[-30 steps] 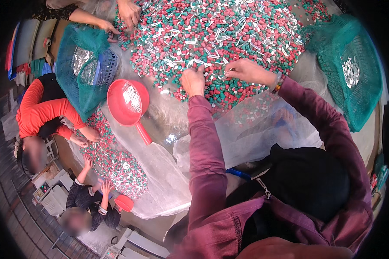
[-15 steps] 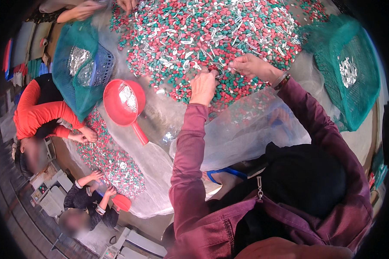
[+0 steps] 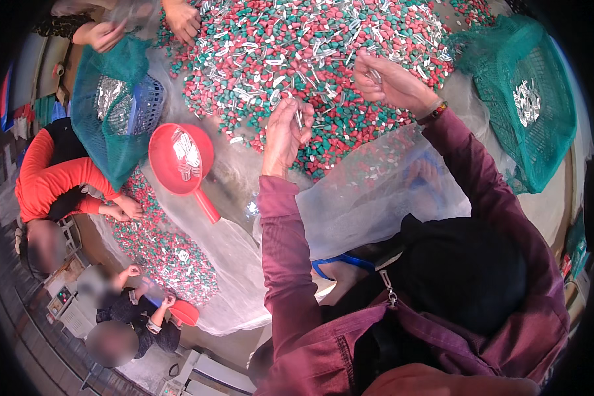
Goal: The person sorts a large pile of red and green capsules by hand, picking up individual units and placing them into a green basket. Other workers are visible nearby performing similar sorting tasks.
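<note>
A wide heap of small red and green pieces (image 3: pixel 336 142) lies before me, with slim silvery-white clip-like pieces strewn through it. At the heap's near edge, my left hand (image 3: pixel 285 135) is turned partly palm up, its fingers curled round a slim clip-like piece (image 3: pixel 299 119). My right hand (image 3: pixel 396 86) is raised over the heap farther off, fingers bent round another slim clip-like piece (image 3: pixel 375 76). The exact kind of these pieces is too small to tell. To the left of my left hand sits a red long-handled scoop (image 3: pixel 162 162) with several similar white pieces in it.
Green mesh nets line baskets at left (image 3: pixel 89 142) and right (image 3: pixel 554 148), both holding silvery pieces. Translucent sheeting (image 3: pixel 376 204) lies along the near edge. Co-workers' hands (image 3: pixel 181 23) are at the far left; two people sit by a second heap (image 3: pixel 158 237) at lower left.
My left hand has drawn back left from the heap and turned over. My right hand has lifted away from it, farther off. A co-worker's hand at the top has come nearer.
</note>
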A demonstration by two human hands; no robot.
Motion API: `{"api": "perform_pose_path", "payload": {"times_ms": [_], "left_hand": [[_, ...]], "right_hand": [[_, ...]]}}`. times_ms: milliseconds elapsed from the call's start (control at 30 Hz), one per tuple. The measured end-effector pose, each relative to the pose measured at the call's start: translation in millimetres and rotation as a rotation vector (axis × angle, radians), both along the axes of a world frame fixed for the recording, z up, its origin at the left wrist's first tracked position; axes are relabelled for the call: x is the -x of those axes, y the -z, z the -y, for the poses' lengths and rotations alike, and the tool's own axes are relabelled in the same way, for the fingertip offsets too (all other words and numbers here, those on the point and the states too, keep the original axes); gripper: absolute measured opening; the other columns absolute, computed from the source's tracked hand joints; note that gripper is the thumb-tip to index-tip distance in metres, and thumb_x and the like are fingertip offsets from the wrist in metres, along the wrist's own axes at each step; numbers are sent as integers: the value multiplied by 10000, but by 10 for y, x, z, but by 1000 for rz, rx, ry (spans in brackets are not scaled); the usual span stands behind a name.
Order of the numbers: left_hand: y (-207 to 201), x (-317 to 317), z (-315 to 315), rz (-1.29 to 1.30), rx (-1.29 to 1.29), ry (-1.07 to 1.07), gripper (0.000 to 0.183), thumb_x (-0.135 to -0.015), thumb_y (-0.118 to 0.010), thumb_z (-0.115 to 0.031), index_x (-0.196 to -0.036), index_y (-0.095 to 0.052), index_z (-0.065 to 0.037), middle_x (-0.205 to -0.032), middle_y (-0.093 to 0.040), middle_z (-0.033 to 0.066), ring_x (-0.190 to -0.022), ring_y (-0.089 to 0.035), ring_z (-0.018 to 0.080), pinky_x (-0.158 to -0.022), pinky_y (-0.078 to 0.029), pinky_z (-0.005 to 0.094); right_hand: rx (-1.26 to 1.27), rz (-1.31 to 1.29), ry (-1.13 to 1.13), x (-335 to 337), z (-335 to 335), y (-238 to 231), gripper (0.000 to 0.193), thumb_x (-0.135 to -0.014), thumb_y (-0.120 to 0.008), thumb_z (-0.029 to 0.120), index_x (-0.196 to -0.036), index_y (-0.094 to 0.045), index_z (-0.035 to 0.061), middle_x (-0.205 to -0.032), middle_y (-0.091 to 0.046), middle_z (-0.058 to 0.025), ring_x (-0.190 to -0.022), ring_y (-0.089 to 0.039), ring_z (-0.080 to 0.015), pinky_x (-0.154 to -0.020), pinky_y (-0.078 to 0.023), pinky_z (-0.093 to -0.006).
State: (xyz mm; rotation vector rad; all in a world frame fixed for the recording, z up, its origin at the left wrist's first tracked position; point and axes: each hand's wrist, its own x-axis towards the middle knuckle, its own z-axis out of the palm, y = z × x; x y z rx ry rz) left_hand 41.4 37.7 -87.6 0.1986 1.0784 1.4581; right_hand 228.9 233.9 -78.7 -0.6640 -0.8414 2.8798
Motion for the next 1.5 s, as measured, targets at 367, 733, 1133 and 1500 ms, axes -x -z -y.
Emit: {"api": "perform_pose_path", "payload": {"times_ms": [367,733,1133,1500], "left_hand": [[105,-264,-360,-1495,429,506,258,-844,-629,-320,-885,-668,-69,-807,-666,179,-787,-647,348,-702,-488,427],[-460,156,514,-151,145,-147,248,-881,-517,-247,-899,-608,-18,-720,-473,-4,-584,-400,58,-411,-228,163],[197,-74,397,-1509,576,339,231,-820,-640,-246,-870,-678,-24,-722,-650,182,-674,-636,346,-605,-500,428],[-321,226,283,-186,185,-140,173,-836,-623,-157,-948,-632,-26,-700,-476,-31,-579,-442,90,-455,-347,195]], "right_hand": [[-1863,329,-440,110,326,396,265,-871,-589,210,-1079,-535,54,-993,-630,-181,-954,-626,-333,-729,-495,-465],[-459,210,-270,65,56,240,235,-1004,-429,319,-884,-456,120,-575,-414,42,-489,-436,-97,-428,-349,-228],[-983,278,-386,603,-132,127,373,-931,-540,398,-801,-565,49,-673,-522,-11,-566,-475,-110,-474,-395,-274],[-1954,244,-573,573,525,433,166,-837,-591,155,-920,-577,12,-751,-641,-166,-695,-641,-347,-602,-496,-446]]}}
